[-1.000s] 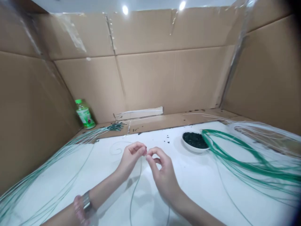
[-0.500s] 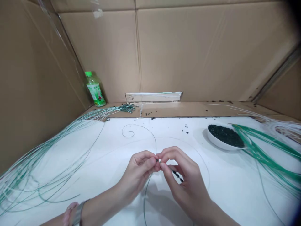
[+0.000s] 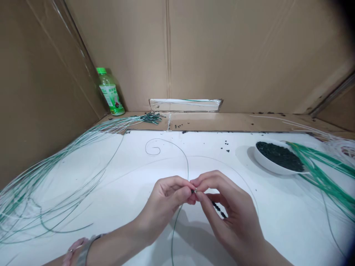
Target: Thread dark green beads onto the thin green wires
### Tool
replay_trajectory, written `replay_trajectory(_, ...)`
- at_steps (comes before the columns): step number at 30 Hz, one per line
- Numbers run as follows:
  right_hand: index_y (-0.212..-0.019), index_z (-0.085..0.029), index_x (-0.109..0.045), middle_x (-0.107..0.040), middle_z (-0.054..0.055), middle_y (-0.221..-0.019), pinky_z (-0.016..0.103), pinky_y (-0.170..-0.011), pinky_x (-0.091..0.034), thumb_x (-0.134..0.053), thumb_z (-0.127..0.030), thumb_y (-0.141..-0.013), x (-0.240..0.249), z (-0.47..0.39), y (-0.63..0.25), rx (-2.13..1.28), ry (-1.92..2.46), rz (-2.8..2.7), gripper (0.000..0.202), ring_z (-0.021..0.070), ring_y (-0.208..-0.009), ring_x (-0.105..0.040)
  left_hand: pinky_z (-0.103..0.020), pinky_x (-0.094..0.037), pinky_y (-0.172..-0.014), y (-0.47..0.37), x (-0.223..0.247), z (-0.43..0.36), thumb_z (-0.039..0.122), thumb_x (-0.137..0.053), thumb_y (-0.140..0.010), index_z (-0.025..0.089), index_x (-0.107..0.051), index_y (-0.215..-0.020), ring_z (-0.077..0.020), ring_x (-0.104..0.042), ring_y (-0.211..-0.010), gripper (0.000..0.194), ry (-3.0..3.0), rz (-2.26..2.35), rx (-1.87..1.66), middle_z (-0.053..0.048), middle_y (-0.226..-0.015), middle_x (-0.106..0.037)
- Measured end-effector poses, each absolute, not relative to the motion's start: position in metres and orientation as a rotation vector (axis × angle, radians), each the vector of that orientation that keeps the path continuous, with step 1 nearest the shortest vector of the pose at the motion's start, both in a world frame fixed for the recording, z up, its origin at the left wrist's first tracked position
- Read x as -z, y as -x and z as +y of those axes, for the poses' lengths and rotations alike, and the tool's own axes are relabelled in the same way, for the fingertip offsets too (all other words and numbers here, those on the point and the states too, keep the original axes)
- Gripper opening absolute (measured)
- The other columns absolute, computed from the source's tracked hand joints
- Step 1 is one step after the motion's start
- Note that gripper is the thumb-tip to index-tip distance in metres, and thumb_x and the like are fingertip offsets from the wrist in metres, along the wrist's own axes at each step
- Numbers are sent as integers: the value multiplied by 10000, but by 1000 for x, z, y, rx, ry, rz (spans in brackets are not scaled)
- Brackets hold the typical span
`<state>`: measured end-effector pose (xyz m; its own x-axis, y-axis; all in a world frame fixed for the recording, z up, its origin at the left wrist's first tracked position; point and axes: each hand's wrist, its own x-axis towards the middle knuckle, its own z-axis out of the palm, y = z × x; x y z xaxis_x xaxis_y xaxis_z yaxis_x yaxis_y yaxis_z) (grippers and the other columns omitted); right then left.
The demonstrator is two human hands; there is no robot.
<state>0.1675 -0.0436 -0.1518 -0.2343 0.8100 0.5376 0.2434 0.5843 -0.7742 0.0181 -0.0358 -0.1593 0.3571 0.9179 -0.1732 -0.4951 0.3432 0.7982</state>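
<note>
My left hand point(image 3: 168, 199) pinches a small dark bead point(image 3: 192, 191) between thumb and forefinger. Meeting it fingertip to fingertip, my right hand point(image 3: 231, 207) is closed on a thin cord end beside that bead. A short strand of black beads point(image 3: 219, 210) shows under the right thumb, partly covered by the palm. Below the left fingers a green cord point(image 3: 173, 232) runs toward me. Beyond the hands a fine dark thread point(image 3: 184, 154) lies on the white surface and ends in a curl. Exactly how cord and bead join is hidden by my fingertips.
On the right a white bowl point(image 3: 262, 164) holds many black beads, with green cords point(image 3: 324, 181) beside it. Long green and white cords point(image 3: 63, 147) spread along the left, their dark beaded ends point(image 3: 152, 118) at the back. A green bottle point(image 3: 112, 96) stands by the cardboard wall point(image 3: 210, 51).
Both hands have shifted slightly right in the view, still pinched together. The bead between the fingertips shows more clearly. The background has shifted a little as the camera tilted.
</note>
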Motion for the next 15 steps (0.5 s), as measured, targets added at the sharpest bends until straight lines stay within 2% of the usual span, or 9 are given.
replay_trajectory(8, -851, -187, -552, -592, 25, -846, 168, -514, -558, -485, -42, -820, 148, -44, -167, -661, 841, -1752, 163, 95, -744, -605, -190, -442, -660, -17, 158, -36, 341, -782, -652, 179, -703, -675, -66, -584, -607, 182, -784, 684, -1033, 21, -600, -657)
replay_trajectory(15, -875, -185, -554, -592, 28, -848, 163, -538, -557, -490, -21, -804, 147, -46, -169, -591, 816, -1798, 190, 96, -768, -600, -265, -461, -750, -15, 159, -36, 203, -743, -698, 193, -711, -697, -115, -619, -696, 33, -789, 719, -1026, -3, -683, -686)
